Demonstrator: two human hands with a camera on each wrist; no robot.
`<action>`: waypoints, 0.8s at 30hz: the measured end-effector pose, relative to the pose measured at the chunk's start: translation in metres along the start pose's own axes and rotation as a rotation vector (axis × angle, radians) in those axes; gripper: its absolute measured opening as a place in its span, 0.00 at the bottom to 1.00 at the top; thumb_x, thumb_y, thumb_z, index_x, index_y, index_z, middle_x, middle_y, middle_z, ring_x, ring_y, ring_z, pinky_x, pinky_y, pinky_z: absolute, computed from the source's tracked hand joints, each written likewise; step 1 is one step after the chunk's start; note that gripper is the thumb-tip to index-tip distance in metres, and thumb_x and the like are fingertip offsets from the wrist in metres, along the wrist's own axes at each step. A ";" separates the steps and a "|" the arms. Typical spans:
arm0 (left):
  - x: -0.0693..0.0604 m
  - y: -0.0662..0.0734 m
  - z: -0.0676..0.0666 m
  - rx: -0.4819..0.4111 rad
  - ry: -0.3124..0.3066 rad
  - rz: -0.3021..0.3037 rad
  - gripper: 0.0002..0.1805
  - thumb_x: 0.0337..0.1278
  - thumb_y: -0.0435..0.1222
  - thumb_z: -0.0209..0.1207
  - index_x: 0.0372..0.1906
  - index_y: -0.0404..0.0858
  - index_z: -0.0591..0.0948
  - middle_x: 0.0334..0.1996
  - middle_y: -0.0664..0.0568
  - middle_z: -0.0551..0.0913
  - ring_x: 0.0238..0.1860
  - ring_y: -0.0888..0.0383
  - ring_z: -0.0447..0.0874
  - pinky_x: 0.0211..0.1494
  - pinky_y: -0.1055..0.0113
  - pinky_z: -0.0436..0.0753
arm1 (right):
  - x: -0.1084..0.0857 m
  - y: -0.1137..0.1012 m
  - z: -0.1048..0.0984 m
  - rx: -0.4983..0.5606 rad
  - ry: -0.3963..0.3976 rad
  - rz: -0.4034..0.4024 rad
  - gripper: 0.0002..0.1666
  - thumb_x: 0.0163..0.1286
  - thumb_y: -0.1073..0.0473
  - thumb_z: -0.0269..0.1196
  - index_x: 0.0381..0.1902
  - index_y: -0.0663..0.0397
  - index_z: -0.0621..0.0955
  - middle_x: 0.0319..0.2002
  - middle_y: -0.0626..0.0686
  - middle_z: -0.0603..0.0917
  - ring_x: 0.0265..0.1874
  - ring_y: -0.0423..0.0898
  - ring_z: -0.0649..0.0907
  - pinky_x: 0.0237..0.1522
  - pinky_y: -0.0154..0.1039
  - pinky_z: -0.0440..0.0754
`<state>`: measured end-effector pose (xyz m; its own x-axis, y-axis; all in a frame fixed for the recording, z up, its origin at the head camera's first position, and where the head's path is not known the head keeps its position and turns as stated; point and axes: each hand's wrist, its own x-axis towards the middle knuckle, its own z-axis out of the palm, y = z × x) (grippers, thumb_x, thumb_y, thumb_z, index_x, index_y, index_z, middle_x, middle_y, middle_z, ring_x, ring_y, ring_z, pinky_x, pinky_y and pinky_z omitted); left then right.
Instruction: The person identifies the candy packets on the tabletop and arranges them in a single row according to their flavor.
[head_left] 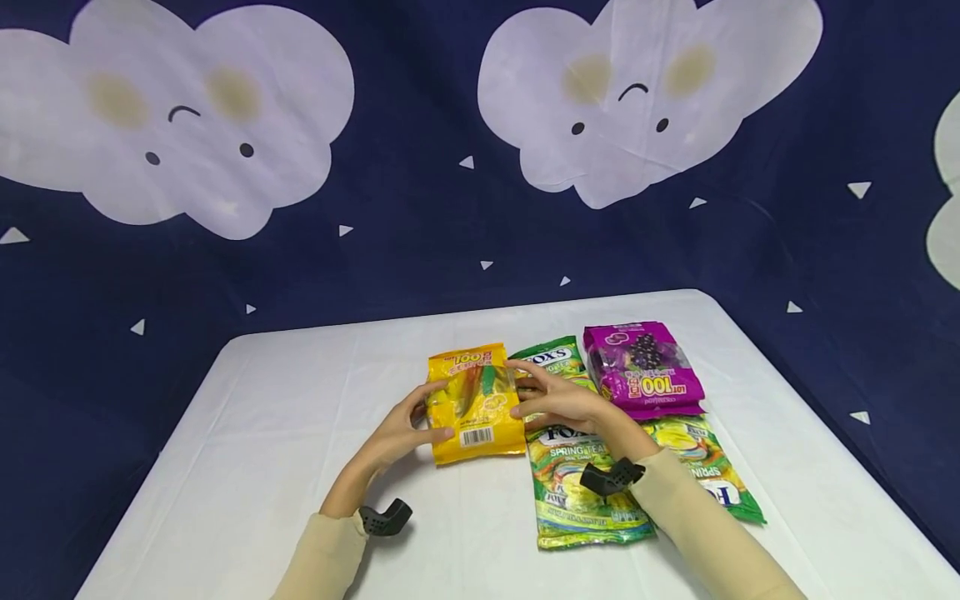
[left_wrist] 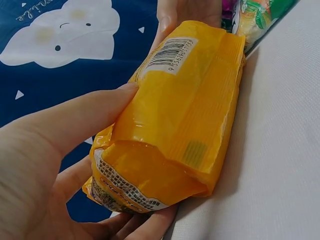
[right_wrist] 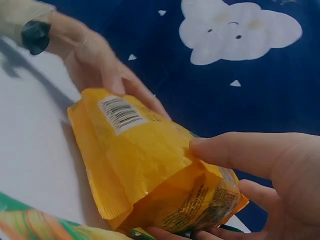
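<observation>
Both hands hold a yellow candy bag (head_left: 467, 417) near the middle of the white table. My left hand (head_left: 401, 433) grips its left side, the thumb on the front near the barcode, the fingers curled around the edge; in the left wrist view the left thumb (left_wrist: 80, 117) presses the yellow bag (left_wrist: 175, 115). From the right side my right hand (head_left: 558, 400) grips it, and the right wrist view shows that thumb (right_wrist: 235, 152) on the yellow bag (right_wrist: 145, 155) and fingertips partly hidden beneath it.
Right of the yellow bag lie several green candy bags (head_left: 585, 487), partly under my right forearm. A purple candy bag (head_left: 648, 375) rests over the green ones at the back right. Behind the white table (head_left: 262, 417) hangs a dark blue cloth (head_left: 420, 208) with clouds.
</observation>
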<state>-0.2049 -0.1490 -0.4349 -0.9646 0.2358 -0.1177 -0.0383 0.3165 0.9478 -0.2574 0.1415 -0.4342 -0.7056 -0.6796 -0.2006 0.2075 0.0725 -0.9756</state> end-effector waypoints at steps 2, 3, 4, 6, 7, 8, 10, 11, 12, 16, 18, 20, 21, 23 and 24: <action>0.005 -0.011 0.000 -0.004 0.007 0.002 0.41 0.46 0.32 0.71 0.69 0.44 0.69 0.73 0.40 0.56 0.70 0.37 0.56 0.70 0.41 0.54 | 0.000 -0.001 0.004 -0.032 0.036 0.012 0.52 0.64 0.62 0.67 0.76 0.38 0.51 0.74 0.64 0.46 0.72 0.63 0.51 0.53 0.54 0.78; 0.007 -0.016 0.000 -0.006 0.008 0.003 0.42 0.45 0.33 0.72 0.69 0.45 0.69 0.73 0.41 0.56 0.70 0.37 0.56 0.70 0.41 0.53 | 0.000 -0.001 0.005 -0.043 0.050 0.015 0.52 0.63 0.61 0.68 0.76 0.38 0.52 0.74 0.65 0.46 0.72 0.64 0.51 0.52 0.53 0.78; 0.007 -0.018 0.000 -0.003 0.008 0.008 0.42 0.45 0.33 0.72 0.69 0.46 0.69 0.73 0.41 0.57 0.70 0.37 0.56 0.70 0.40 0.53 | 0.000 -0.001 0.006 -0.050 0.061 0.016 0.52 0.63 0.61 0.68 0.76 0.38 0.52 0.74 0.65 0.47 0.72 0.64 0.51 0.52 0.53 0.78; 0.007 -0.020 -0.001 -0.001 0.002 0.010 0.42 0.44 0.34 0.73 0.69 0.47 0.69 0.73 0.42 0.57 0.70 0.38 0.56 0.70 0.40 0.52 | 0.000 0.000 0.008 -0.058 0.074 0.020 0.52 0.62 0.62 0.69 0.76 0.38 0.53 0.74 0.65 0.47 0.72 0.64 0.52 0.52 0.53 0.79; 0.007 -0.021 -0.001 -0.001 -0.002 0.010 0.42 0.44 0.35 0.73 0.69 0.48 0.69 0.73 0.42 0.57 0.71 0.38 0.55 0.70 0.40 0.51 | 0.000 0.000 0.008 -0.059 0.075 0.019 0.52 0.62 0.62 0.69 0.76 0.39 0.53 0.74 0.65 0.47 0.72 0.64 0.52 0.52 0.53 0.79; 0.007 -0.021 -0.001 -0.001 -0.005 0.011 0.42 0.44 0.35 0.73 0.68 0.48 0.69 0.73 0.43 0.57 0.71 0.39 0.55 0.70 0.40 0.50 | 0.000 0.000 0.009 -0.056 0.074 0.019 0.52 0.62 0.63 0.68 0.76 0.39 0.52 0.74 0.65 0.46 0.72 0.64 0.51 0.52 0.53 0.78; 0.006 -0.022 -0.002 -0.003 -0.013 0.015 0.43 0.43 0.35 0.73 0.68 0.49 0.69 0.73 0.43 0.57 0.71 0.40 0.54 0.70 0.40 0.49 | 0.001 0.001 0.009 -0.058 0.073 0.019 0.52 0.62 0.64 0.68 0.76 0.40 0.52 0.74 0.65 0.46 0.72 0.63 0.51 0.52 0.53 0.78; 0.006 -0.022 -0.003 -0.011 -0.019 0.020 0.42 0.43 0.35 0.73 0.68 0.48 0.69 0.73 0.44 0.56 0.72 0.40 0.53 0.71 0.41 0.49 | 0.001 0.001 0.010 -0.061 0.074 0.020 0.51 0.62 0.65 0.68 0.75 0.40 0.53 0.74 0.65 0.46 0.72 0.63 0.51 0.52 0.53 0.78; 0.006 -0.022 -0.003 -0.018 -0.023 0.025 0.42 0.43 0.35 0.73 0.68 0.48 0.69 0.73 0.44 0.56 0.72 0.40 0.53 0.71 0.41 0.49 | 0.002 0.001 0.010 -0.063 0.075 0.018 0.51 0.62 0.65 0.68 0.75 0.40 0.53 0.74 0.65 0.46 0.72 0.63 0.51 0.52 0.53 0.78; 0.006 -0.022 -0.004 -0.044 -0.026 0.045 0.42 0.44 0.32 0.73 0.68 0.46 0.69 0.74 0.43 0.55 0.72 0.41 0.51 0.72 0.43 0.49 | 0.006 0.002 0.009 -0.065 0.085 0.007 0.51 0.60 0.66 0.69 0.73 0.41 0.54 0.73 0.66 0.48 0.71 0.64 0.52 0.51 0.52 0.80; 0.006 -0.021 -0.003 -0.054 -0.017 0.042 0.42 0.43 0.31 0.72 0.68 0.45 0.69 0.74 0.43 0.54 0.72 0.40 0.51 0.72 0.43 0.48 | 0.007 0.003 0.008 -0.061 0.095 0.000 0.51 0.59 0.66 0.70 0.73 0.41 0.55 0.72 0.66 0.48 0.71 0.64 0.53 0.50 0.52 0.80; 0.005 -0.021 -0.002 -0.062 -0.011 0.034 0.42 0.43 0.32 0.72 0.68 0.46 0.69 0.74 0.43 0.54 0.72 0.40 0.51 0.71 0.43 0.48 | 0.007 0.006 0.007 -0.060 0.102 -0.007 0.51 0.59 0.66 0.70 0.73 0.41 0.56 0.73 0.65 0.48 0.71 0.63 0.54 0.49 0.52 0.80; 0.005 -0.021 -0.001 -0.066 -0.010 0.033 0.42 0.43 0.32 0.72 0.68 0.46 0.69 0.74 0.43 0.53 0.72 0.40 0.51 0.71 0.42 0.47 | 0.007 0.007 0.007 -0.057 0.105 -0.011 0.51 0.59 0.66 0.70 0.73 0.40 0.56 0.73 0.64 0.48 0.71 0.63 0.54 0.49 0.52 0.80; 0.005 -0.021 0.001 -0.073 -0.007 0.027 0.43 0.43 0.32 0.72 0.69 0.47 0.69 0.75 0.44 0.53 0.72 0.39 0.51 0.71 0.41 0.47 | 0.006 0.009 0.006 -0.057 0.110 -0.019 0.51 0.58 0.66 0.70 0.73 0.39 0.56 0.73 0.63 0.48 0.71 0.62 0.54 0.50 0.52 0.80; 0.005 -0.021 0.001 -0.076 -0.007 0.025 0.43 0.43 0.32 0.72 0.68 0.48 0.69 0.75 0.45 0.52 0.72 0.39 0.51 0.71 0.41 0.47 | 0.006 0.010 0.006 -0.055 0.109 -0.026 0.51 0.58 0.66 0.70 0.73 0.39 0.56 0.74 0.63 0.47 0.72 0.62 0.53 0.50 0.52 0.80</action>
<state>-0.2088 -0.1535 -0.4558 -0.9638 0.2488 -0.0956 -0.0342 0.2402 0.9701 -0.2553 0.1336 -0.4444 -0.7805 -0.5983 -0.1812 0.1529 0.0983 -0.9833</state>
